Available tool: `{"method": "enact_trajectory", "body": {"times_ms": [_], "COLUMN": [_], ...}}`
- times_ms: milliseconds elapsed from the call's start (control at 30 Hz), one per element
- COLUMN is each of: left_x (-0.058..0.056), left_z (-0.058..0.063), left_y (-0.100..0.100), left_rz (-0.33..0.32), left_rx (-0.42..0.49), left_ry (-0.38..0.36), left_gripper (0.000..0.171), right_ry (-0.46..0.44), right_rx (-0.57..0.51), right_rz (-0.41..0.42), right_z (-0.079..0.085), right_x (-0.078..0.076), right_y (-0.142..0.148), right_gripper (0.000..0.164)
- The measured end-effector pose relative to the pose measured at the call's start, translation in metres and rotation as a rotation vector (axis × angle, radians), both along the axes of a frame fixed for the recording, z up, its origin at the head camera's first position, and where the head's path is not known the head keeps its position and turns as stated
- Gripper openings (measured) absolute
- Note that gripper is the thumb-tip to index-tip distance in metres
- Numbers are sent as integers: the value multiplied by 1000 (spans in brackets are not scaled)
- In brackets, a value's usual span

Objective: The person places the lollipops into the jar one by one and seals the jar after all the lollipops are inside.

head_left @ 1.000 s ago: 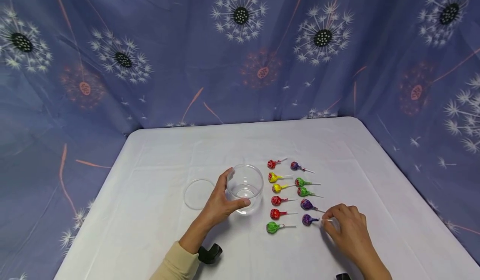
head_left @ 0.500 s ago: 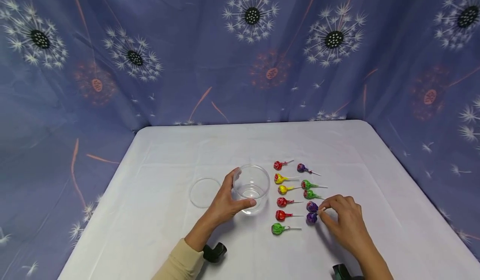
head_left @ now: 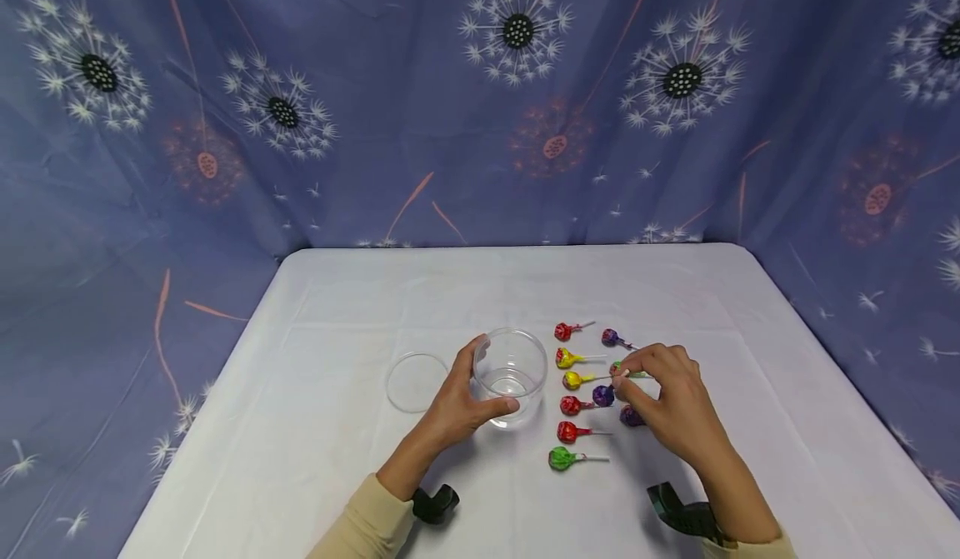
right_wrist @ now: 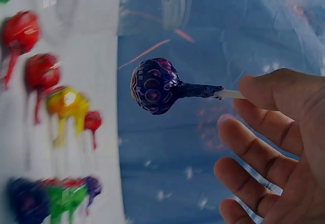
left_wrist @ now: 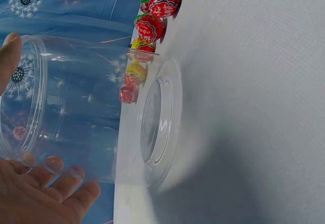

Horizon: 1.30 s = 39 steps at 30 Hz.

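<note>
My left hand grips a clear plastic jar, thumb on the near side and fingers round the far side. In the left wrist view the jar is see-through, with nothing inside. My right hand pinches the white stick of a purple-wrapped lollipop between thumb and forefinger. In the right wrist view that lollipop is held up, its head pointing away from the palm, the other fingers loosely bent. Beneath the right hand lies another purple lollipop, partly covered by it.
Several lollipops lie in two rows right of the jar, among them a red one, a green one and a yellow one. A clear round lid lies left of the jar. Behind the white table hangs a blue curtain.
My right hand has picked up a purple lollipop by its stick and carried it up and left, towards the jar. My left hand keeps its grip on the jar. The head view has shifted slightly.
</note>
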<state>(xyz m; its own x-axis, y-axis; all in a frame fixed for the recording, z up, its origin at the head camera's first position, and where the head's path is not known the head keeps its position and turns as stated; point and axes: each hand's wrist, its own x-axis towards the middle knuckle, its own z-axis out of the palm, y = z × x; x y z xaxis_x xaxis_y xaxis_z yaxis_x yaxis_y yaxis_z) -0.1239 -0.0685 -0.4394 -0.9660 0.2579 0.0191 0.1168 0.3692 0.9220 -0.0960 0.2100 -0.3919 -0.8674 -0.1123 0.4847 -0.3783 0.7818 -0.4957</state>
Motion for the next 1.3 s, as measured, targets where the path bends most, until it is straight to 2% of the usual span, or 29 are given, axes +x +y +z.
{"method": "enact_trajectory", "body": {"times_ms": [267,433,700,1000,1300], "left_x": [-1,-1,-2,-4,-5], "left_z": [-1,0,1,0,-1], "left_y": [-2,-2,-2,-3,-6], "left_rz": [-7,-5,6,-6,-38], "left_rx": [-7,-18,-39,-19,-1], "left_ry": [7,7,2,4,-6], "left_gripper": [98,98,98,98,98], "right_ry": [54,85,60,19,69], "right_rx": [-17,-13,-26,-27,-13], "right_rz": [105,142,190,246,347], "right_z": [25,36,47,42,24], "right_x": [-19,-28,-39,-53,-65], "right_y": [-19,-29,-48,-71,-91], "right_gripper": [16,13,10,7,10]}}
